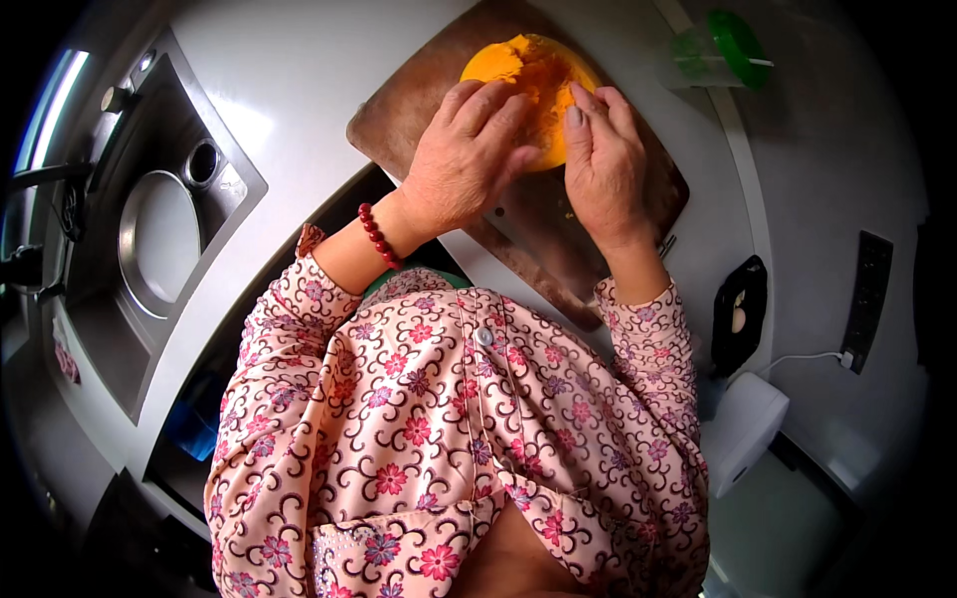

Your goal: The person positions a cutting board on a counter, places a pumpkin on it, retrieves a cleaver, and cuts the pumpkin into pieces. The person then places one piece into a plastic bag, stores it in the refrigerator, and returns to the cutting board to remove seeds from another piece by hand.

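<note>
A cut pumpkin piece lies with its orange flesh and stringy hollow facing up on a brown cutting board. My left hand, with a red bead bracelet at the wrist, rests against the pumpkin's near left side, fingers somewhat spread. At its right side is my right hand, thumb and fingertips drawn together at the flesh; whether they pinch a bit of it cannot be told. The broad blade of a knife seems to lie on the board below the hands, partly hidden by the right wrist.
A steel sink at the left holds a round pan. A clear container with a green lid stands at the upper right. Along the right are a black tray, a white appliance and a black power strip.
</note>
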The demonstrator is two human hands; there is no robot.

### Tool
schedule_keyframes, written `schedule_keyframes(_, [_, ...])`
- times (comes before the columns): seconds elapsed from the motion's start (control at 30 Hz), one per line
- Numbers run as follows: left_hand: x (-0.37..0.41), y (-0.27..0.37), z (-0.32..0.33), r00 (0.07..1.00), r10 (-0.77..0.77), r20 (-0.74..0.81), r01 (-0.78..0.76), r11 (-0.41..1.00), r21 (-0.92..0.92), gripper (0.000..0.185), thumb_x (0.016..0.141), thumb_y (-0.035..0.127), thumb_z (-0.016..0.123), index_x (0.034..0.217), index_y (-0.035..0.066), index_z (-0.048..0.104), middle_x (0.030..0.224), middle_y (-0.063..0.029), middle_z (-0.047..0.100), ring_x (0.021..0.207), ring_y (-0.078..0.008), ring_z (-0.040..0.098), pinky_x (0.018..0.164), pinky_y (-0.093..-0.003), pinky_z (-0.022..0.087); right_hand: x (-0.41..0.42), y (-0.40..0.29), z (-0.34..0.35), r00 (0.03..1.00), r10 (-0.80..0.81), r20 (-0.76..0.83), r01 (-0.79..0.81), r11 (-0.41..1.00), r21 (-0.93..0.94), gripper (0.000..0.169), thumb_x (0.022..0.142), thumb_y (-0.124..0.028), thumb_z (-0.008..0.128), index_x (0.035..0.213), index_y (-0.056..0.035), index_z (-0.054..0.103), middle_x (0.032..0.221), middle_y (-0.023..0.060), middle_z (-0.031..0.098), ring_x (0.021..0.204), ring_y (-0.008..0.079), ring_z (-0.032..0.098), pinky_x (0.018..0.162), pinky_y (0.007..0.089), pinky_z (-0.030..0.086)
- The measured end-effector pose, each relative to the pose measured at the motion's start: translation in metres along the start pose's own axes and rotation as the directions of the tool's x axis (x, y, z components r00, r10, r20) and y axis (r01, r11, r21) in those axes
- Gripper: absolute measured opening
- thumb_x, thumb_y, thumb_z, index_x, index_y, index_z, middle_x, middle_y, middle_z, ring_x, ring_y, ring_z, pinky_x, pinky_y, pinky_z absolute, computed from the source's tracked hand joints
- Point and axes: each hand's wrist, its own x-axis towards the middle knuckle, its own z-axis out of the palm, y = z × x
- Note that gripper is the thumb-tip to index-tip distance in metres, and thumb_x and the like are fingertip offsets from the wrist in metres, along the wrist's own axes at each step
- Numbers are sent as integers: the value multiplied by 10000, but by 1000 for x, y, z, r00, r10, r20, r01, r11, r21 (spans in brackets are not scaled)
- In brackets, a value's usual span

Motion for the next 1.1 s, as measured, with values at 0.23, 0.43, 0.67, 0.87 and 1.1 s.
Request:
schedule_keyframes(0.23, [-3, 2, 10, 988, 129, 83, -131, 991, 18, 527, 813, 372, 625, 1174, -2, 537, 1159, -165, 525, 1057, -356, 497, 927, -433, 431, -19, -4, -1, 1000, -22, -13, 23, 999, 37, 323, 932, -196, 496, 1122, 48, 589, 1153, 284, 505, 983, 410, 560, 851, 423, 474])
schedule_keyframes(0.43, [-5, 1, 20, 970, 221, 106, -222, 975, -1, 451, 832, 389, 592, 1091, 21, 570, 1120, -137, 535, 993, -314, 510, 900, -396, 425, -30, -6, -2, 1000, 7, -25, -6, 999, 49, 319, 937, -193, 485, 1112, 50, 593, 1154, 291, 506, 1007, 410, 549, 868, 422, 466])
schedule_keyframes(0.67, [2, -12, 35, 940, 304, 157, -306, 952, -11, 284, 777, 286, 656, 961, 77, 596, 979, -73, 565, 832, -247, 512, 748, -350, 422, -18, 2, 4, 999, -11, -39, 10, 999, -47, 282, 934, -179, 478, 1034, 49, 611, 1069, 263, 543, 968, 381, 559, 835, 410, 478])
schedule_keyframes(0.87, [-5, 5, 28, 925, 381, 0, -381, 924, 34, 236, 724, 180, 697, 903, 71, 589, 898, -62, 563, 794, -232, 522, 706, -341, 422, -23, -8, -6, 998, 7, -66, -9, 1000, -29, 270, 930, -175, 481, 941, 56, 622, 940, 220, 561, 862, 353, 571, 764, 408, 490])
schedule_keyframes(1.1, [5, 7, 25, 910, 408, 72, -408, 913, -5, 209, 684, 132, 708, 832, 74, 571, 827, -49, 560, 736, -223, 531, 672, -338, 426, -18, -1, -7, 994, 21, -105, -23, 1000, -15, 296, 930, -154, 480, 744, 46, 595, 803, 177, 575, 751, 331, 569, 674, 414, 486])
